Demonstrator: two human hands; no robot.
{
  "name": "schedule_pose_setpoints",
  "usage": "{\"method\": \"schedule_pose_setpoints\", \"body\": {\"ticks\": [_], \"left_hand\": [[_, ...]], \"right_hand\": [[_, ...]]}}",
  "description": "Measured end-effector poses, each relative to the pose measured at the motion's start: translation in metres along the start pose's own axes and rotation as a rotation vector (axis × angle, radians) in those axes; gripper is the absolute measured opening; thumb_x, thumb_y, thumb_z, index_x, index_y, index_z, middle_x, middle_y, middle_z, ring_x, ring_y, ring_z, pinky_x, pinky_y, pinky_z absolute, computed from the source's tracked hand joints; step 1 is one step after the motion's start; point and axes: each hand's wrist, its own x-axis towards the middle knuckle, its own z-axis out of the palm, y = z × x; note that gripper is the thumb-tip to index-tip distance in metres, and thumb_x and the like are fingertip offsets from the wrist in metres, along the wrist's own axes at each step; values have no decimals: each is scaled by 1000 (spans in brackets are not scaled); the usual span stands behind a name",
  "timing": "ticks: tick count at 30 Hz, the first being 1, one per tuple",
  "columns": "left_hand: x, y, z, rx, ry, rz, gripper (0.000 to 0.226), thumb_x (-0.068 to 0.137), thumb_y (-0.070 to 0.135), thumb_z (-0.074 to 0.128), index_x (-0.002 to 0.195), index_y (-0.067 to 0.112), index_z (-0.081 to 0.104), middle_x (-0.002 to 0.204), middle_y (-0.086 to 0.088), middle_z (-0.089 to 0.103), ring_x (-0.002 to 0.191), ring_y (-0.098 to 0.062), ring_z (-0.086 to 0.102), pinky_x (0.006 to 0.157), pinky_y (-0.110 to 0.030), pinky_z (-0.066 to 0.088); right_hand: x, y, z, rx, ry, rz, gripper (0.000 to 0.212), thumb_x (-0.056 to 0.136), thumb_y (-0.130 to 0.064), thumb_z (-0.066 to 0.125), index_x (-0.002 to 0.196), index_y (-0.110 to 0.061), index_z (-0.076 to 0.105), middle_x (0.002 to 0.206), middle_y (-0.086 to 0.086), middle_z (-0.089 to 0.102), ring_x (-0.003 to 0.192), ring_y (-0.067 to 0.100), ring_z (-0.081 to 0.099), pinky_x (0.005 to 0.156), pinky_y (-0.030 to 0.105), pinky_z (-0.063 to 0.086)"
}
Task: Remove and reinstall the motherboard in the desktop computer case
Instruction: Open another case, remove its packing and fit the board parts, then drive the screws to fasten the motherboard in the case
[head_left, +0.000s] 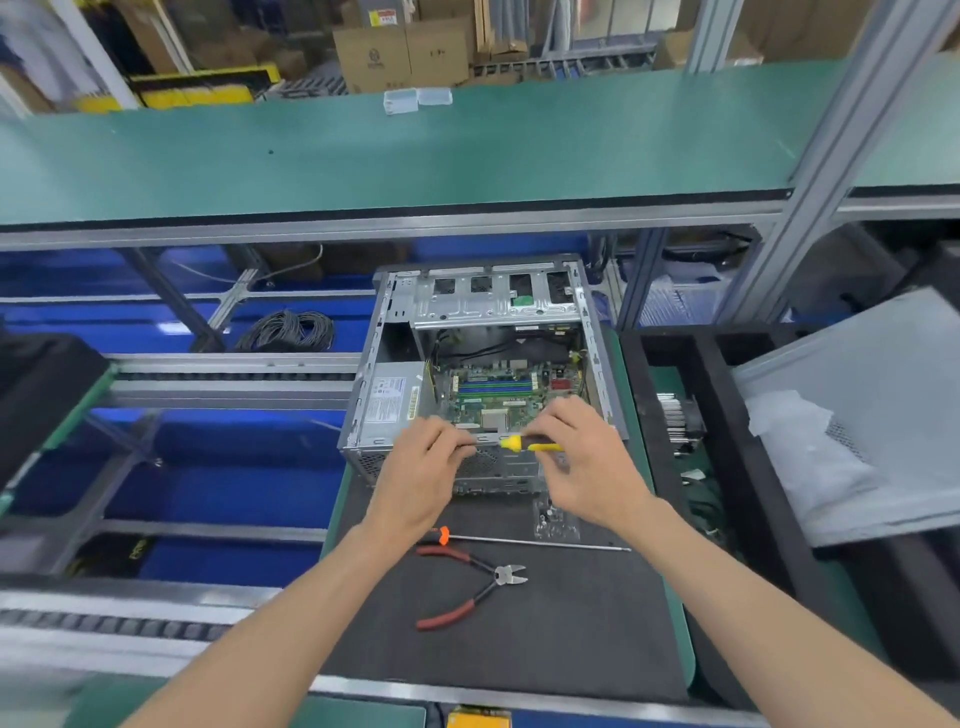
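Note:
An open grey desktop case lies on a dark mat, its side off. Inside sits the green motherboard with blue memory slots; a silver power supply fills the case's left side. My right hand grips a yellow-handled screwdriver held level over the case's near edge. My left hand has its fingers curled at the screwdriver's left end, pinching near its tip; what it pinches is hidden.
On the mat in front lie red-handled cutters and a long thin screwdriver with an orange collar. A small circuit board lies near the case. The removed side panel rests at right. A green shelf runs overhead.

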Motion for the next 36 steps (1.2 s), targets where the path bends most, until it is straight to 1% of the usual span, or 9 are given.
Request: {"method": "schedule_pose_setpoints", "body": {"ticks": [3, 6, 11, 17, 22, 26, 29, 33, 36], "left_hand": [[-35, -6, 0, -50, -121, -74, 15, 90, 19, 73, 101, 10, 71, 90, 2, 67, 75, -10, 60, 70, -23, 49], [-50, -20, 4, -81, -344, -312, 20, 91, 33, 71, 107, 22, 68, 96, 11, 69, 80, -3, 60, 76, -20, 48], [-67, -45, 18, 232, -760, -344, 37, 89, 20, 60, 126, 26, 61, 122, 4, 60, 118, -21, 51, 98, -39, 42], [-69, -65, 28, 158, -878, -436, 24, 95, 12, 57, 117, 21, 62, 124, -1, 51, 119, -23, 43, 102, -40, 40], [-64, -64, 21, 37, -746, -390, 24, 99, 8, 52, 118, 18, 64, 118, -2, 54, 115, -20, 45, 99, -29, 32], [-59, -47, 4, -130, -637, -454, 23, 96, 13, 60, 103, 32, 70, 108, 10, 64, 100, -8, 53, 88, -20, 37], [-51, -33, -14, -324, -469, -554, 20, 83, 24, 77, 85, 44, 73, 90, 19, 72, 84, -2, 65, 73, -11, 44], [-26, -6, -29, -578, -150, -698, 38, 64, 47, 85, 99, 38, 73, 87, 10, 75, 78, -9, 69, 74, -21, 54], [3, 14, -26, -1056, 47, -750, 46, 71, 23, 84, 114, 24, 68, 95, -6, 75, 86, -18, 70, 77, -25, 56]], "right_hand": [[-26, -4, 13, -128, -22, -63, 24, 73, -4, 79, 96, -8, 72, 89, 2, 63, 84, 27, 52, 75, 29, 29], [-46, -7, 32, -162, -107, -80, 22, 73, -9, 83, 93, -9, 75, 83, 0, 65, 79, 24, 54, 69, 32, 47], [-61, -9, 70, -199, -303, 161, 18, 88, -12, 73, 106, -12, 70, 92, 1, 68, 91, 24, 57, 73, 34, 51], [-63, -19, 102, -220, -447, 332, 20, 98, -11, 55, 116, -17, 53, 108, 0, 62, 109, 25, 50, 73, 34, 40], [-64, -24, 106, -252, -420, 129, 29, 103, -29, 46, 121, -14, 63, 120, 2, 58, 112, 28, 50, 93, 41, 40], [-59, -30, 98, -234, -469, 161, 31, 108, -32, 35, 116, -14, 58, 111, 3, 55, 91, 36, 62, 66, 41, 41], [-58, -27, 80, -205, -416, 142, 35, 108, -40, 31, 117, -20, 58, 107, -1, 61, 85, 40, 63, 65, 41, 43], [-42, -28, 47, -104, -297, 117, 32, 109, -35, 31, 121, -17, 55, 107, 0, 65, 82, 40, 62, 66, 45, 50], [-17, -39, 21, 53, -124, 118, 23, 106, -22, 44, 109, -6, 59, 81, 7, 62, 66, 39, 56, 58, 49, 47]]}}
